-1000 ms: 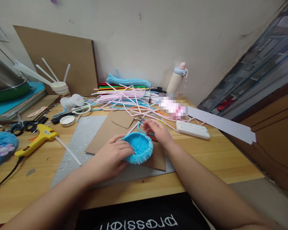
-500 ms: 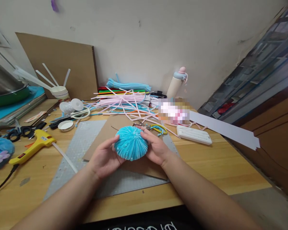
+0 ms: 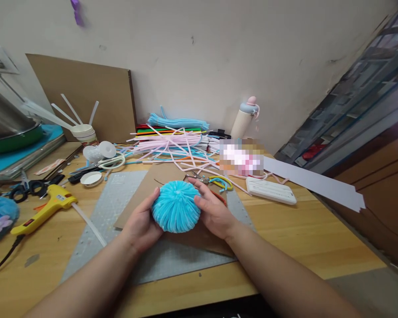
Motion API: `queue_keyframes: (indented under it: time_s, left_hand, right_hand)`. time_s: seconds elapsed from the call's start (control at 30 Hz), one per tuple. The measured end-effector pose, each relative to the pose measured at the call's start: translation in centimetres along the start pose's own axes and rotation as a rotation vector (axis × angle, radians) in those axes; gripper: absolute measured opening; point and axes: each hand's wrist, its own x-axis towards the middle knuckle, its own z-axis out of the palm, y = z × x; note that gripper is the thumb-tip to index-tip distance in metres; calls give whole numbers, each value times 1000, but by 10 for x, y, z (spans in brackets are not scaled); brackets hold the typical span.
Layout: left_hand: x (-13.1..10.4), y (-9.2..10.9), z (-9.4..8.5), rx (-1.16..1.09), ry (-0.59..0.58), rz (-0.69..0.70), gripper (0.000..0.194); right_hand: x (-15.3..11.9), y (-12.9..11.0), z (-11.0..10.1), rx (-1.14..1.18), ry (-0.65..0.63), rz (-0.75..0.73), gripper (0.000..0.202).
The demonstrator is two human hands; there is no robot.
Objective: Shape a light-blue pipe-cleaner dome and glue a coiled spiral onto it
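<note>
A fuzzy bright blue ball (image 3: pixel 176 206), its pipe-cleaner strands running out from a centre on top, is held above the desk. My left hand (image 3: pixel 142 224) grips its left side, thumb on the upper edge and fingers hidden beneath. On the other side my right hand (image 3: pixel 215 214) rests against the ball, thumb on its edge and the fingers partly extended behind it. Below lie a brown cardboard sheet (image 3: pixel 135 203) and a grey cutting mat (image 3: pixel 99 207). Just behind the ball are pliers (image 3: pixel 202 177) with yellow handles.
A yellow glue gun (image 3: pixel 44 210) and black scissors (image 3: pixel 28 187) lie at left. Pipe cleaners (image 3: pixel 172 143) in several colours are heaped along the wall. A bottle (image 3: pixel 243 119), a white box-shaped device (image 3: pixel 271 191) and a long white strip (image 3: pixel 313 181) are at right.
The blue ball has moved slightly left and down in view and has been turned, its strand centre now nearer the top middle. The camera has tilted up a little.
</note>
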Motion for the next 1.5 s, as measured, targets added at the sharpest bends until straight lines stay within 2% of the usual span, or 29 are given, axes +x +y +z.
queue_keyframes:
  time_s: [0.07,0.17,0.33,0.4,0.43,0.5,0.57,0.63,0.73,0.8,0.9,0.97,1.03,1.17,1.23,1.4,1.5]
  left_hand:
    - [-2,-1,3,52,16,6,48]
    - [-1,2,3,120,50,70,48]
    - [7,16,-8,194,296,356,28]
    - [7,18,-10,193,266,367,25]
    - [7,17,-10,176,209,318,27]
    - [4,13,-8,121,57,164,35]
    - [2,12,-6,88,-54,39,35]
    - [0,15,-7,91,-62,4,30]
    - [-1,29,-15,83,13,46,29]
    - [-1,41,-23,69,41,126,26]
    - [0,53,-32,174,43,169,24]
    - [2,53,-34,314,64,164,25]
    - [4,50,-35,423,88,171,26]
    - [10,45,-42,608,181,235,31]
    - [13,49,-49,739,273,335,34]
    - [9,66,-67,1018,529,711,50]
    - [0,69,-66,1154,523,791,55]
  right_hand:
    - [-1,3,2,49,-6,21,67]
    - [3,5,-2,229,39,72,59]
    - [18,-3,-32,533,148,151,36]
    - [23,-7,-39,598,210,61,31]
    - [24,-8,-39,614,241,13,29]
    - [24,-7,-33,597,227,-28,27]
    - [21,-2,-22,479,110,6,28]
    - [19,5,-12,195,23,-23,36]
    - [18,15,-8,-482,75,-270,47]
    - [19,18,-9,-724,25,-336,41]
    - [24,20,-10,-855,-133,-330,26]
    - [30,22,-9,-938,-170,-334,20]
    - [35,26,-9,-1007,-144,-340,25]
    - [40,34,-14,-1095,2,-342,40]
    - [38,36,-17,-1114,63,-348,42]
    - [34,37,-24,-1133,119,-366,40]
    - [34,36,-24,-1159,60,-379,40]
